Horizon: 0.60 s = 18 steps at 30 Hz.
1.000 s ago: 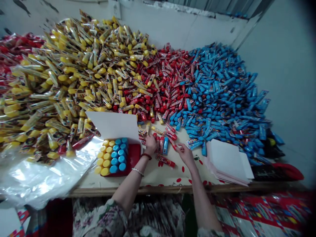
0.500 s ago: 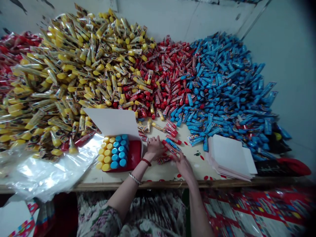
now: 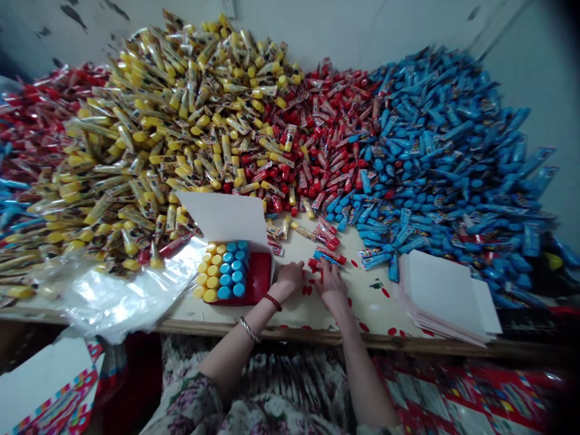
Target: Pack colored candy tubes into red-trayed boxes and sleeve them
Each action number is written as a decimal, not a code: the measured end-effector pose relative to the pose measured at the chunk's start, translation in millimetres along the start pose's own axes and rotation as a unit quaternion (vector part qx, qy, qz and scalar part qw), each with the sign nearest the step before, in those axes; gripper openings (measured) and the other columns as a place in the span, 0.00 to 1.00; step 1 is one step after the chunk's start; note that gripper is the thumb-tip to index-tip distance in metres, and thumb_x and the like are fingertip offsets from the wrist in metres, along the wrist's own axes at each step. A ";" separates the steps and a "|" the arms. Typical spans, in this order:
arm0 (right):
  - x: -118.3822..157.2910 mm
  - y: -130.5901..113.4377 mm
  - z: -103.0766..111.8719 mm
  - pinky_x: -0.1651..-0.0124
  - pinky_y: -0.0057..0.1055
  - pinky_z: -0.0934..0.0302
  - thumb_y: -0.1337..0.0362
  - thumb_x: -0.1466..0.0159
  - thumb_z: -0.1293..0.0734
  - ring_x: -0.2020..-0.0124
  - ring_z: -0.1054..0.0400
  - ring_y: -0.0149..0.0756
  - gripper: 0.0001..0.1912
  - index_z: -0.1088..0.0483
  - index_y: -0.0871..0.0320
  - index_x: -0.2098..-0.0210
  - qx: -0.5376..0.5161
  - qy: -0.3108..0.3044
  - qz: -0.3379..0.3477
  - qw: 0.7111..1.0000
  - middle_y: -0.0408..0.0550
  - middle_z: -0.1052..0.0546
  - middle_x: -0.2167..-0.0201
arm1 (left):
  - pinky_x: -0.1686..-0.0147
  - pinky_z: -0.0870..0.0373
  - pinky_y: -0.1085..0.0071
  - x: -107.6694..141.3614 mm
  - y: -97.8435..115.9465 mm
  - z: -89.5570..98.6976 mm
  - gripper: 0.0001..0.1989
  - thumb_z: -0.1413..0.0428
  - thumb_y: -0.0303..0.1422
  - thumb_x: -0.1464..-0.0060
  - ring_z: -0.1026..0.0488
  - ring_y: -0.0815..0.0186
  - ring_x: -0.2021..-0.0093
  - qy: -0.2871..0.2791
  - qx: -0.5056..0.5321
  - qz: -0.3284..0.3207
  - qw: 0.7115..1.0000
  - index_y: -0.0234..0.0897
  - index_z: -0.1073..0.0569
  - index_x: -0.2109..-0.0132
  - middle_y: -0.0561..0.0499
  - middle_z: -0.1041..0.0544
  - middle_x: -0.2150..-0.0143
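An open box with a raised white lid holds rows of yellow-capped tubes and blue-capped tubes; its right part shows bare red. My left hand is just right of the box, fingers curled and pressed together; what they hold, if anything, is hidden. My right hand lies with fingers apart on the table, its fingertips at a blue tube and red tubes beside it. Several loose red tubes lie just beyond.
Large heaps of yellow tubes, red tubes and blue tubes line the wall. A stack of white cards stands at the right. Clear plastic bags lie at the left, over the table's front edge.
The view has shifted, so the scene sits further right. My hands have moved apart. The red tubes that lay between them at the front are no longer seen there.
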State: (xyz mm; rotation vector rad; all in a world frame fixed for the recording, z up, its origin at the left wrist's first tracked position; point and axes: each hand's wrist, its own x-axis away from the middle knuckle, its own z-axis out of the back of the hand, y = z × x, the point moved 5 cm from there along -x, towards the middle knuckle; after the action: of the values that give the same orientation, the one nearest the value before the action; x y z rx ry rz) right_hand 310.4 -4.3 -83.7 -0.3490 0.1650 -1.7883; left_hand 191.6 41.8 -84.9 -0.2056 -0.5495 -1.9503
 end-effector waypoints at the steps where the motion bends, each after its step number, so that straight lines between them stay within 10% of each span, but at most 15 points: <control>1: -1.8 -3.8 0.5 0.61 0.31 0.40 0.68 0.38 0.41 0.53 0.33 0.42 0.29 0.48 0.52 0.38 0.031 0.001 0.004 1.000 0.54 0.37 0.47 | 0.59 0.31 0.66 5.3 -0.4 2.9 0.14 0.54 0.30 0.40 0.25 0.57 0.55 0.001 0.006 -0.001 1.000 0.35 0.32 0.49 0.40 0.24 0.55; 7: -20.8 -23.2 0.2 0.62 0.31 0.39 0.63 0.33 0.43 0.56 0.31 0.40 0.13 0.34 0.54 0.50 0.167 -0.026 0.066 0.983 0.56 0.35 0.51 | 0.60 0.32 0.70 62.1 -6.4 41.0 0.16 0.52 0.31 0.42 0.25 0.61 0.56 0.059 0.058 -0.017 0.996 0.43 0.31 0.48 0.47 0.23 0.55; 12: -24.6 -27.4 -3.8 0.64 0.32 0.38 0.68 0.34 0.42 0.58 0.30 0.44 0.11 0.32 0.60 0.55 0.232 -0.040 0.113 0.965 0.59 0.29 0.59 | 0.67 0.33 0.74 111.5 -55.8 105.1 0.08 0.43 0.36 0.49 0.27 0.66 0.67 0.236 0.166 0.043 0.956 0.40 0.28 0.60 0.53 0.23 0.67; 18: -24.9 -37.6 -4.8 0.67 0.33 0.38 0.76 0.37 0.46 0.61 0.27 0.46 0.16 0.30 0.63 0.56 0.231 -0.058 0.152 0.959 0.63 0.27 0.61 | 0.63 0.33 0.71 107.0 -102.7 136.7 0.12 0.43 0.37 0.47 0.26 0.65 0.65 0.309 0.148 0.124 0.931 0.39 0.29 0.55 0.52 0.22 0.67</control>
State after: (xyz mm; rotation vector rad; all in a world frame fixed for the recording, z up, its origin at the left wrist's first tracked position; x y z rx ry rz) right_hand 279.4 28.7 -80.8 -0.0840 -0.2696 -1.4422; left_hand 39.4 53.3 46.9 0.4972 -0.3647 -1.5444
